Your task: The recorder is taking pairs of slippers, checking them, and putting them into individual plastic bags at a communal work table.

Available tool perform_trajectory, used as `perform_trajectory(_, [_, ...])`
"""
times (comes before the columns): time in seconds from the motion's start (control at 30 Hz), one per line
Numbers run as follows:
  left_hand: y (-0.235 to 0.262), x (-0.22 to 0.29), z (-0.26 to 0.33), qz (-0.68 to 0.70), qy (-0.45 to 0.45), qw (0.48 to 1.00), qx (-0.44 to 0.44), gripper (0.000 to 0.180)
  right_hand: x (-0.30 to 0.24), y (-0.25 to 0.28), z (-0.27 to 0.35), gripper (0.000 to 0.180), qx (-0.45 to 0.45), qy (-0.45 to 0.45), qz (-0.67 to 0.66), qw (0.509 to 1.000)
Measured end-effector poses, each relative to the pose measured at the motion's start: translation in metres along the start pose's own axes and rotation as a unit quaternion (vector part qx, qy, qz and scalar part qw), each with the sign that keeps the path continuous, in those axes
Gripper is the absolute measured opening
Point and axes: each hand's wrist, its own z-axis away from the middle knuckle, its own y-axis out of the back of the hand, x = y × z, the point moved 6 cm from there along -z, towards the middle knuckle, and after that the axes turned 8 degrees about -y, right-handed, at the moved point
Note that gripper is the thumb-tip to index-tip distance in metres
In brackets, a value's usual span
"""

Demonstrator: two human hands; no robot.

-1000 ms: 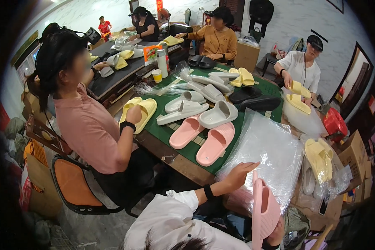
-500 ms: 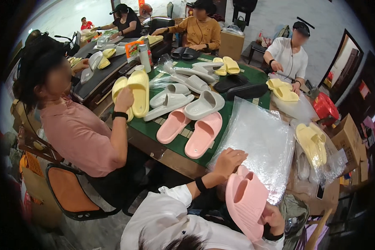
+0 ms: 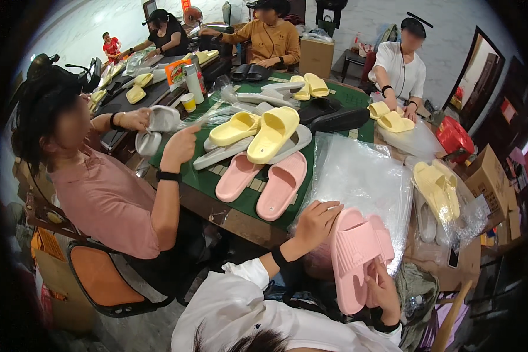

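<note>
My right hand (image 3: 383, 290) is closed around a pair of pink slide slippers (image 3: 355, 255), stacked together and tilted upright at the near table edge. Beside them, my left hand (image 3: 315, 226) reaches over the near edge of a stack of clear plastic bags (image 3: 358, 170). Its fingers are stretched out and close to the slippers' toe end; its thumb is partly hidden. Another pair of pink slippers (image 3: 281, 185) lies on the green table top to the left, with yellow slippers (image 3: 273, 135) resting on grey ones behind them.
On my left, a co-worker in a pink shirt (image 3: 102, 193) holds grey slippers (image 3: 158, 126). Across the table, a person in white (image 3: 400, 70) handles yellow slippers (image 3: 393, 120). Bagged yellow slippers (image 3: 437, 188) and a cardboard box (image 3: 490, 182) are at right; black slippers (image 3: 340, 117) lie farther back.
My right hand has raised and turned the pink slippers toward the bags. My left hand has shifted slightly left. The co-worker has set down the yellow slippers and now holds grey ones.
</note>
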Motion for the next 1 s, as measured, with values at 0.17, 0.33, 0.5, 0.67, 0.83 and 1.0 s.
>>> perform_trajectory(0.17, [0.007, -0.001, 0.001, -0.005, 0.005, 0.999, 0.031, 0.017, 0.000, -0.007, -0.004, 0.067, 0.028, 0.025, 0.020, 0.999])
perform_trajectory(0.33, [-0.002, 0.025, -0.002, 0.005, -0.051, 0.998, -0.026, 0.018, 0.010, -0.009, -0.008, 0.068, 0.084, 0.054, 0.129, 0.987])
perform_trajectory(0.5, [-0.018, 0.049, 0.009, 0.036, -0.121, 0.989, -0.081, 0.019, 0.003, -0.012, -0.012, 0.065, 0.112, 0.065, 0.157, 0.979])
perform_trajectory(0.67, [-0.029, 0.055, 0.016, 0.114, -0.156, 0.977, -0.092, 0.023, 0.011, -0.012, -0.018, 0.063, 0.134, 0.063, 0.175, 0.973])
perform_trajectory(0.83, [-0.039, 0.069, 0.025, 0.190, -0.208, 0.951, -0.127, 0.022, -0.011, -0.013, -0.029, 0.065, 0.172, 0.051, 0.120, 0.976])
perform_trajectory(1.0, [-0.044, 0.084, 0.029, 0.232, -0.217, 0.933, -0.170, 0.027, -0.013, -0.007, -0.048, 0.062, 0.250, 0.150, 0.214, 0.932])
